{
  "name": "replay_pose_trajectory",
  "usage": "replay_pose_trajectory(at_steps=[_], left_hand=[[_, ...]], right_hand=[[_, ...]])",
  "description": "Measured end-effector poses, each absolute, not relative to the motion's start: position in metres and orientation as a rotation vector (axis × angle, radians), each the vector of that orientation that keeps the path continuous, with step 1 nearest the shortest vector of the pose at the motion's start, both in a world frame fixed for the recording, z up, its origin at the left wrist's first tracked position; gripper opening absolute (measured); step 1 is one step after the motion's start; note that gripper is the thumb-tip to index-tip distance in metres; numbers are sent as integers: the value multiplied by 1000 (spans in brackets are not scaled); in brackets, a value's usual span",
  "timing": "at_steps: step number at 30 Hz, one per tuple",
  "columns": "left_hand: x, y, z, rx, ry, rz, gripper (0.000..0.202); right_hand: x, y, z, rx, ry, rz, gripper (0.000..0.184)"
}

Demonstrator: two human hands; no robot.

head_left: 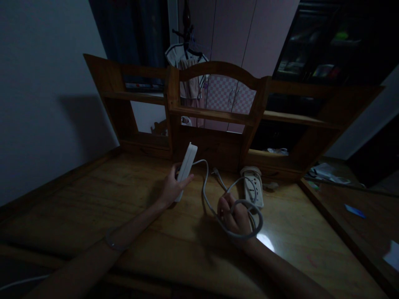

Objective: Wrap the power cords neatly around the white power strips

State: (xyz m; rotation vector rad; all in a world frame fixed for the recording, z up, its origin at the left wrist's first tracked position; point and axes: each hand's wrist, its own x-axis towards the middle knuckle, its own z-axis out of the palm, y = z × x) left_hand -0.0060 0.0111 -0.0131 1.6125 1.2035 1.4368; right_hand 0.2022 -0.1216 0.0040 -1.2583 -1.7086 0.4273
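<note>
My left hand is closed around a white power strip, held on its edge above the wooden desk. From the strip's far end a white cable runs down and across to the right. My right hand grips that cable, which loops in coils around the fingers and back of the hand. A plug on the cable's end lies on the desk just beyond my right hand. A second power strip, with its own cord wound at its far end, rests on the desk behind the right hand.
A wooden shelf unit stands along the desk's back edge. To the right, a lower surface carries a blue card and papers. Clothes hang on a rack behind the shelf. The room is dim.
</note>
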Motion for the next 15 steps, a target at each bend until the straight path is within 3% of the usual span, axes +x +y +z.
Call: replay_pose_trajectory(at_steps=[6,15], left_hand=[[-6,11,-14,1619,1222,1439,63],[-5,11,-12,1621,1196,1443,61]], right_hand=[[202,-124,1,-1061,-1548,667,29],[202,-127,10,-1064,-1871,437,22]])
